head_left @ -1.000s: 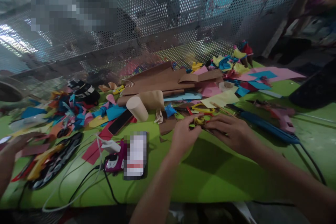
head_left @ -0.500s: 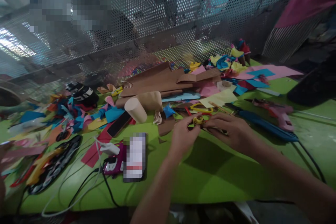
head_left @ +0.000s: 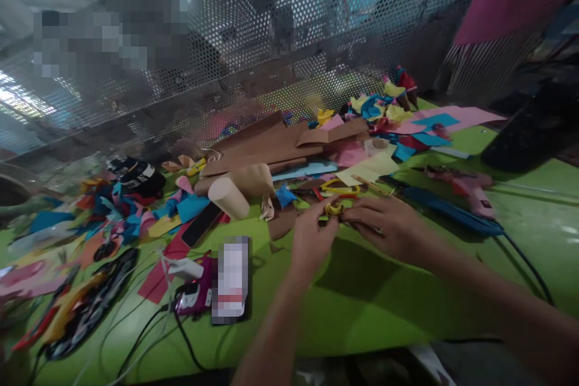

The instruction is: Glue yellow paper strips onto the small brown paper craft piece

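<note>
Over the green table, both hands meet at a small curled yellow paper piece [head_left: 335,210]. My left hand [head_left: 313,234] pinches it from the left with thumb and fingertips. On its other side, the closed fingers of my right hand [head_left: 384,223] grip its right edge, where something brownish shows; the fingers partly hide it. Just behind the hands lie yellow-handled scissors [head_left: 339,187] and a pale yellow paper sheet [head_left: 371,167]. A crumpled blue paper piece [head_left: 286,195] is to the left of my left hand.
A pink glue gun [head_left: 465,187] and a blue tool with a cord [head_left: 452,211] lie at right. To the left are a cardboard tube [head_left: 228,198], a phone [head_left: 231,280], a purple power adapter [head_left: 194,295] and loose cables. Brown paper [head_left: 266,142] and scraps line the back by a perforated screen [head_left: 253,72].
The whole view has shifted slightly, so the table things appear a little further left. Both hands keep their hold on the yellow paper piece, with the right fingers lying a little flatter.
</note>
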The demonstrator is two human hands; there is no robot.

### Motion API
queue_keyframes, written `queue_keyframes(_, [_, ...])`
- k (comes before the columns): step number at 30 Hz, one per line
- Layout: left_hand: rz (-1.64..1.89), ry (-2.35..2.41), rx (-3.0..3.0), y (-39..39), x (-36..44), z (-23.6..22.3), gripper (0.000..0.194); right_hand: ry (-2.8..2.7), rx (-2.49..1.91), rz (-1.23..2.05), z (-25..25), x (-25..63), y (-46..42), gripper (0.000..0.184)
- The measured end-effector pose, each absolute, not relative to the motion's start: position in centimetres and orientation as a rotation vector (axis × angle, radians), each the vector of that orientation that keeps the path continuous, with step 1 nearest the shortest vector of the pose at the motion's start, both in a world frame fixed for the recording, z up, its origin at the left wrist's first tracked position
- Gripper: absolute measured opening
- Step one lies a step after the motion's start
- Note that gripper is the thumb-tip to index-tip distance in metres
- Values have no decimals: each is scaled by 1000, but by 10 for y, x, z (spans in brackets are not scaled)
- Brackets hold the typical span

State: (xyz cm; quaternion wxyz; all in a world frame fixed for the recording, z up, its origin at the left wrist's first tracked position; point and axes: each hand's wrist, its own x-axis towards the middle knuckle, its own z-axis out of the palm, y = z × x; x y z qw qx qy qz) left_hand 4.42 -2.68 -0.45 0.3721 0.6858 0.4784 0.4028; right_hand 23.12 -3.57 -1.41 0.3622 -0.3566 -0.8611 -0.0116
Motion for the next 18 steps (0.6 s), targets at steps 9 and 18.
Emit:
queue_keyframes(9, [1008, 1232, 1800, -27, 42, -2, 41, -2295, -927, -360, -11, 231, -36, 27])
queue_keyframes(18, [1095, 1221, 1928, -27, 38, -2, 42, -2231, -977, -118, -13, 227, -37, 31])
